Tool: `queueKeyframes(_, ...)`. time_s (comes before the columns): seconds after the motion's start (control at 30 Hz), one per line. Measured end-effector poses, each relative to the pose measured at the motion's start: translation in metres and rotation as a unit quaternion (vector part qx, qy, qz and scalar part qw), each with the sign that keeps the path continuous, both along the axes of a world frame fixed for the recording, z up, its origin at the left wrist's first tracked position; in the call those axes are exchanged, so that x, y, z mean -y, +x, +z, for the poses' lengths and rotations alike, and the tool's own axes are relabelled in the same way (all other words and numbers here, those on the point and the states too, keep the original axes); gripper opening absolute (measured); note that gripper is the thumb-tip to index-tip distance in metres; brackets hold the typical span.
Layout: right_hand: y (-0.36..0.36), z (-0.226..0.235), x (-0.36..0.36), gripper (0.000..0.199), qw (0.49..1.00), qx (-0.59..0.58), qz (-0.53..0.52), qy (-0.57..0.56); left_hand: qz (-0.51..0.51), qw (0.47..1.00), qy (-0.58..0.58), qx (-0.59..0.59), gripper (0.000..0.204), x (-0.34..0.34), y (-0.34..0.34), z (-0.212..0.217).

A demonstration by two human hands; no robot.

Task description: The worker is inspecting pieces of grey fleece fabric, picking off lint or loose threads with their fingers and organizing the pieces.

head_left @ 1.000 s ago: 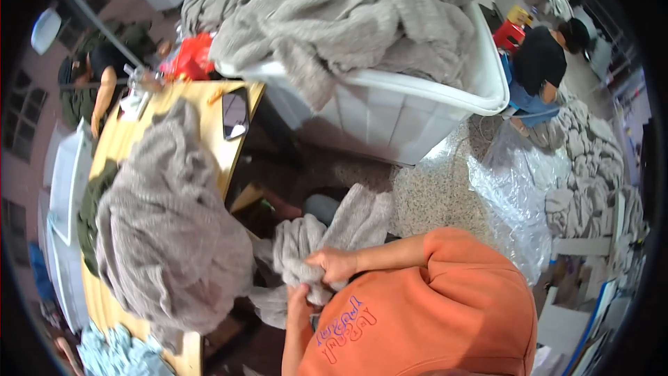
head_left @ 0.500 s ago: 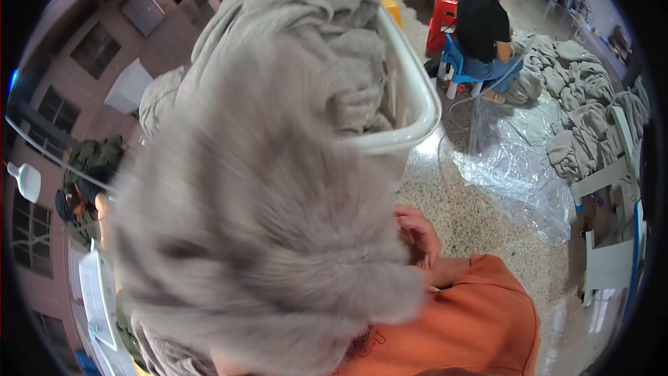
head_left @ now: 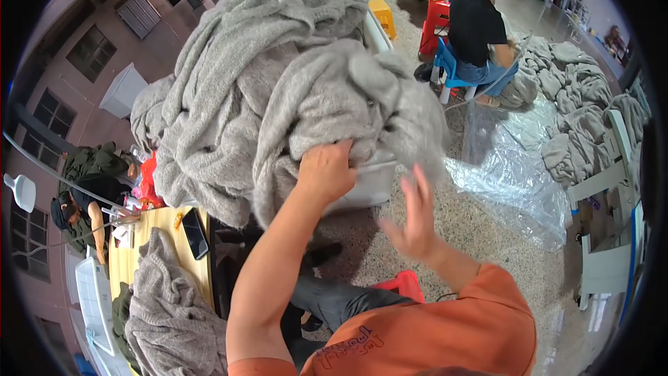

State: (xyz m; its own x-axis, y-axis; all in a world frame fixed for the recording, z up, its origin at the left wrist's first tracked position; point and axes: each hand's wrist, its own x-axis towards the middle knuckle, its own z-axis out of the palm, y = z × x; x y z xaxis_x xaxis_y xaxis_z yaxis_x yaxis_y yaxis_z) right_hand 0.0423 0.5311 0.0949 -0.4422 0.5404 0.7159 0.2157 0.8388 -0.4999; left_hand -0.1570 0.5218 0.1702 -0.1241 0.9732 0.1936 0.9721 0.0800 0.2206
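A bundle of fuzzy grey knitted fabric (head_left: pixel 327 108) lies at the near side of a high heap of similar knit (head_left: pixel 223 90). The heap overflows a white plastic bin (head_left: pixel 372 184). My left hand (head_left: pixel 327 170) presses into the bundle's near edge, closed on the knit, with its fingertips partly hidden in the folds. Just right of the bin, my right hand (head_left: pixel 415 219) is open, fingers spread and slightly blurred. It is close below the bundle's hanging right side, which is also blurred, and holds nothing.
At left, a wooden table (head_left: pixel 163 219) bears a phone (head_left: pixel 195 233) and grey knit (head_left: pixel 170 306). A red stool (head_left: pixel 402 283) is below me. One person (head_left: pixel 479 24) sits at right beside plastic sheeting (head_left: pixel 515 188) and piled knit (head_left: pixel 584 118); another person (head_left: pixel 90 198) is at far left.
The knit that filled the view in a blur has moved forward and down onto the bin's heap. My left hand, hidden before, now shows; the table and stool are uncovered.
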Motion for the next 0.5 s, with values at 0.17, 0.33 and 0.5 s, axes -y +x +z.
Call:
queueKeyframes(0.17, -0.050, 0.018, -0.077, 0.081, 0.990, 0.122, -0.068, 0.012, -0.115, 0.956, 0.269, 0.024, 0.031, 0.037, -0.004, 0.013)
queueKeyframes(0.33, -0.141, 0.045, -0.124, 0.070, 0.937, 0.279, 0.116, -0.178, 0.014, 0.957, 0.289, 0.035, 0.028, 0.102, -0.012, -0.022)
queueKeyframes(0.5, -0.174, -0.006, -0.209, 0.049, 0.657, 0.740, 0.129, -0.064, 0.071, 0.958, 0.258, 0.105, 0.018, 0.189, -0.005, -0.060)
